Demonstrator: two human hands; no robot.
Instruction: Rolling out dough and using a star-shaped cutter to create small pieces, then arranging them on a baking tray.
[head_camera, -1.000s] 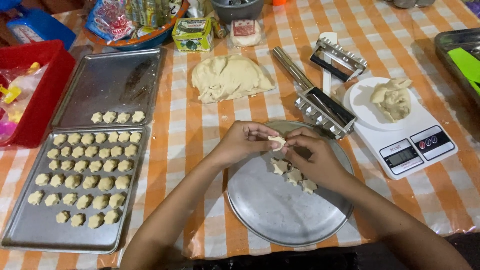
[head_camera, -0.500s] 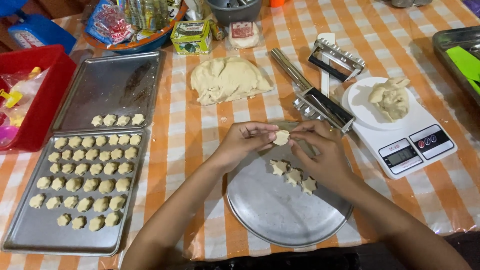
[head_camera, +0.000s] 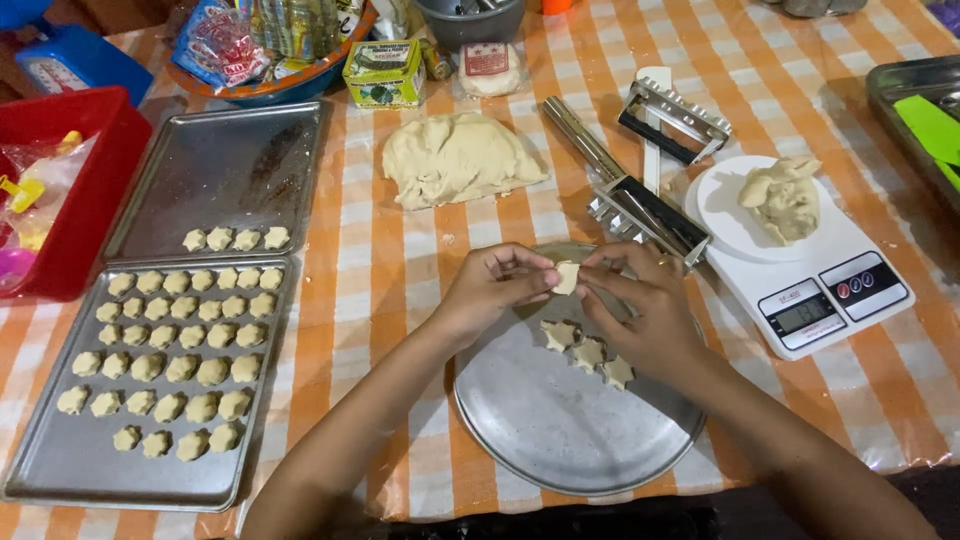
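Together, both hands (head_camera: 575, 295) pinching dough piece (head_camera: 567, 277)

An orange-and-white checked cloth (head_camera: 400, 300) covers the table, and on it the pale cream dough piece (head_camera: 567, 277) pinched between the left hand (head_camera: 492, 290) and the right hand (head_camera: 640, 305) matches the cream star shapes (head_camera: 588, 352) on the dull silver round plate (head_camera: 560, 430) and the rows of cream pieces (head_camera: 170, 345) on the grey metal tray (head_camera: 60, 470) at the left. Farther off lies a larger cream dough slab (head_camera: 455, 158), with a green box (head_camera: 383, 72) beyond it and a red tub (head_camera: 75, 200) at the far left. At the right, a white scale (head_camera: 850, 250) with a dark display carries a beige dough lump (head_camera: 783, 197), and a bright green strip (head_camera: 930, 125) shows at the far right edge.
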